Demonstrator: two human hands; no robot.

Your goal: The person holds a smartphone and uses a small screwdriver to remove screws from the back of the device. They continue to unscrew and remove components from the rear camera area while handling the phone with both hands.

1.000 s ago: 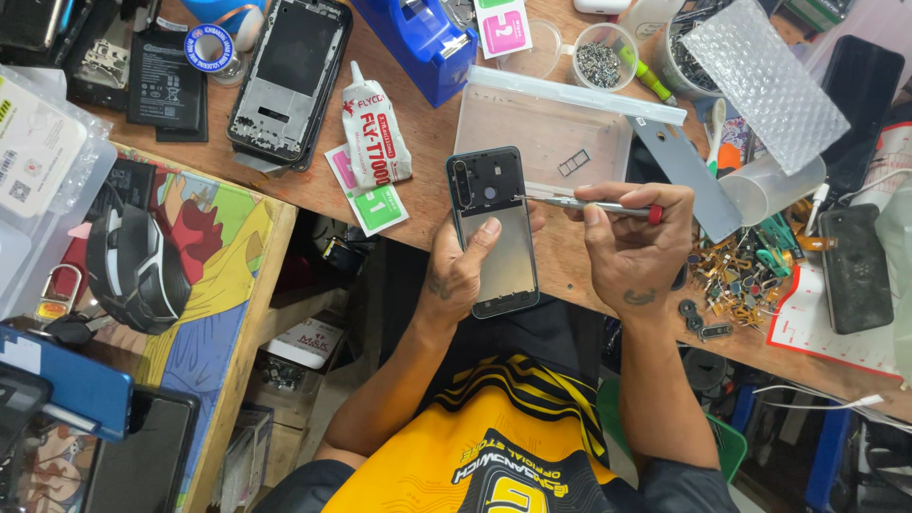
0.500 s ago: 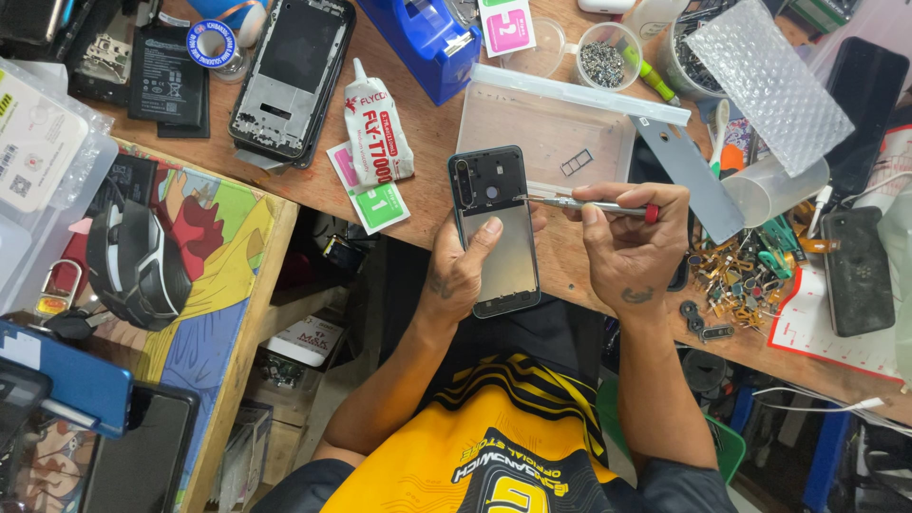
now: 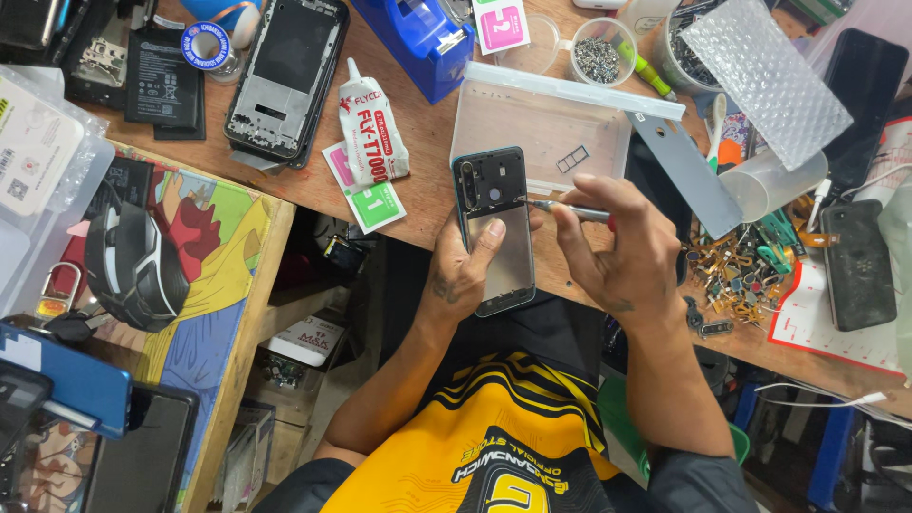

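Dark glossy phone back (image 3: 496,233), white-and-red glue tube (image 3: 370,128), blue tape dispenser (image 3: 418,38), yellow-black striped shirt (image 3: 494,437).

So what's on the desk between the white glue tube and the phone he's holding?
In the head view, a small green-and-white sticker card lies between the glue tube and the phone back cover held in the left hand.

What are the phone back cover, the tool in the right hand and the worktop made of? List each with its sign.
Phone back cover: probably glossy plastic or glass; mirror-like glare.
Tool: thin grey shaft, likely metal.
Worktop: wood, matte brown with visible grain.
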